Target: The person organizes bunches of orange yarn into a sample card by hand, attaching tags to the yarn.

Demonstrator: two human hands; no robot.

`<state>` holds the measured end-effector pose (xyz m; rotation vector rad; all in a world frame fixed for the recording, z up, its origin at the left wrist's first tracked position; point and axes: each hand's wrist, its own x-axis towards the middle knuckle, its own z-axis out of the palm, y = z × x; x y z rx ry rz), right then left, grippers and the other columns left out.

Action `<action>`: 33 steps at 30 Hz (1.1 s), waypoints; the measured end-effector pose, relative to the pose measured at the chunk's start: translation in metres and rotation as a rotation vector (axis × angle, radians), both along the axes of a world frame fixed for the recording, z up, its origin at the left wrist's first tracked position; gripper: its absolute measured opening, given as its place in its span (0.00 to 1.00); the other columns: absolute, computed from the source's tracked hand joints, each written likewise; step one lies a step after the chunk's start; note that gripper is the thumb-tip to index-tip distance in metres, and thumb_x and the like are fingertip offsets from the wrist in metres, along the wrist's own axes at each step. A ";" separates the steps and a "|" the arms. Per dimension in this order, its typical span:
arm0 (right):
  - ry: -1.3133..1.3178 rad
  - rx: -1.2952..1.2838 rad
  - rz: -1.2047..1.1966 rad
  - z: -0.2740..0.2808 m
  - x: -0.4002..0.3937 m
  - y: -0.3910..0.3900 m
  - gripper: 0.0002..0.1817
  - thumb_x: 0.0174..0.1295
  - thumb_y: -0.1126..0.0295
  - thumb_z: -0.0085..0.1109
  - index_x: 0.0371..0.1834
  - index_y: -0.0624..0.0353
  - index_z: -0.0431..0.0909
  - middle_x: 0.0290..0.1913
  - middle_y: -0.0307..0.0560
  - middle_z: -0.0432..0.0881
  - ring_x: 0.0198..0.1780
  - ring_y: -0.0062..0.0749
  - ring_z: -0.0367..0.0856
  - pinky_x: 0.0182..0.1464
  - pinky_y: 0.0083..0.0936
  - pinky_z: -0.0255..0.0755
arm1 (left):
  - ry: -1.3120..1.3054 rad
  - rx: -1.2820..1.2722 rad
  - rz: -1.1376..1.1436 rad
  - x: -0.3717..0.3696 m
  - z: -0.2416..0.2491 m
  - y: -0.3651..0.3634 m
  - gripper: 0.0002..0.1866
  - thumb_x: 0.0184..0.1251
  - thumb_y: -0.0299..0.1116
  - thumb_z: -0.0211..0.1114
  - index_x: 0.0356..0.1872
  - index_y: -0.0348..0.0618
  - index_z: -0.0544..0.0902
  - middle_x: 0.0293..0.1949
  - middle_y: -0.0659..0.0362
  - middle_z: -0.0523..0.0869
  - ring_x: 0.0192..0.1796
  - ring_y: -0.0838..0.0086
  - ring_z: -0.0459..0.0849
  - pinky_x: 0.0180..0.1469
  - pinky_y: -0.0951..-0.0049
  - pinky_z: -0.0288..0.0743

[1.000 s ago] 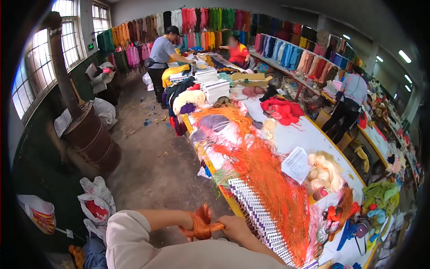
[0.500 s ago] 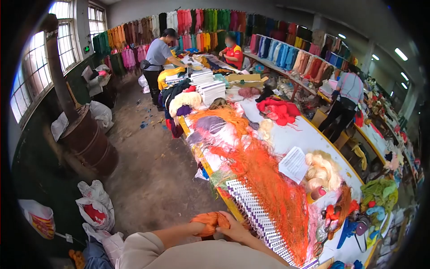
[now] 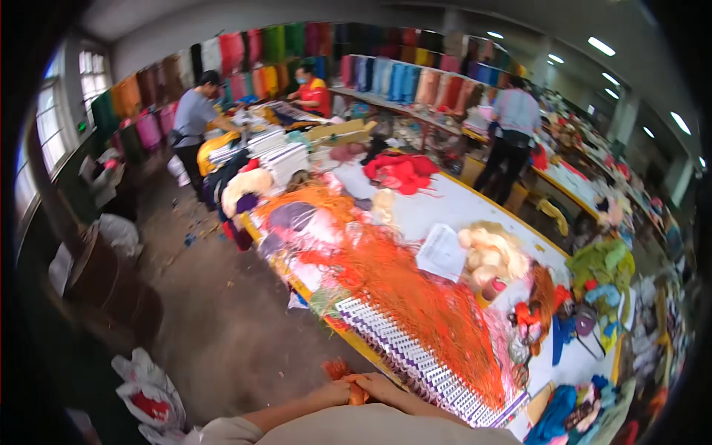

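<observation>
Gripping an orange yarn bundle (image 3: pixel 343 374) between clenched left hand (image 3: pixel 331 391) and right hand (image 3: pixel 377 386)

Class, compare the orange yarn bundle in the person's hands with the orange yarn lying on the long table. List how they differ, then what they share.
The orange yarn bundle is small and bunched tight; the orange yarn on the table is a long, loose spread. The bundle is gripped between the left hand and right hand; the yarn on the table lies untouched across the row of cards. Both are the same bright orange.
</observation>
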<state>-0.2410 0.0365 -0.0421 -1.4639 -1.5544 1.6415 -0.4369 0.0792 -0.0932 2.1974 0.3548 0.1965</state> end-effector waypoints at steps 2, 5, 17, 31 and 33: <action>0.205 -0.054 -0.080 -0.049 0.009 -0.007 0.23 0.69 0.53 0.45 0.54 0.56 0.80 0.44 0.52 0.85 0.48 0.39 0.83 0.51 0.32 0.73 | 0.041 0.270 0.175 -0.012 0.094 -0.001 0.09 0.43 0.33 0.73 0.27 0.46 0.84 0.31 0.55 0.84 0.32 0.56 0.82 0.37 0.64 0.77; 0.079 0.115 -0.118 -0.034 0.034 -0.017 0.23 0.69 0.49 0.51 0.53 0.57 0.78 0.45 0.49 0.84 0.50 0.40 0.82 0.52 0.32 0.73 | -0.291 0.414 0.899 -0.028 0.155 0.008 0.06 0.39 0.25 0.71 0.22 0.40 0.84 0.29 0.53 0.83 0.31 0.57 0.83 0.35 0.64 0.78; -1.001 0.113 -0.350 0.002 0.130 0.000 0.20 0.69 0.63 0.42 0.63 0.48 0.69 0.45 0.57 0.85 0.46 0.53 0.85 0.44 0.49 0.77 | -0.363 0.017 0.243 0.045 0.169 -0.039 0.15 0.41 0.27 0.76 0.33 0.36 0.83 0.33 0.53 0.83 0.34 0.64 0.83 0.35 0.68 0.74; 0.283 0.356 0.042 0.189 0.064 -0.057 0.50 0.44 0.75 0.72 0.73 0.57 0.55 0.61 0.48 0.71 0.61 0.30 0.71 0.58 0.30 0.72 | -0.480 0.198 0.038 0.082 0.242 -0.004 0.12 0.38 0.24 0.73 0.25 0.37 0.80 0.31 0.53 0.84 0.32 0.64 0.84 0.35 0.70 0.77; 0.197 0.430 -0.031 0.214 0.061 -0.064 0.46 0.43 0.75 0.73 0.70 0.56 0.61 0.58 0.46 0.76 0.57 0.28 0.74 0.56 0.28 0.73 | -0.468 0.266 -0.083 0.096 0.277 0.001 0.12 0.37 0.24 0.73 0.25 0.38 0.80 0.31 0.54 0.84 0.32 0.63 0.84 0.35 0.69 0.78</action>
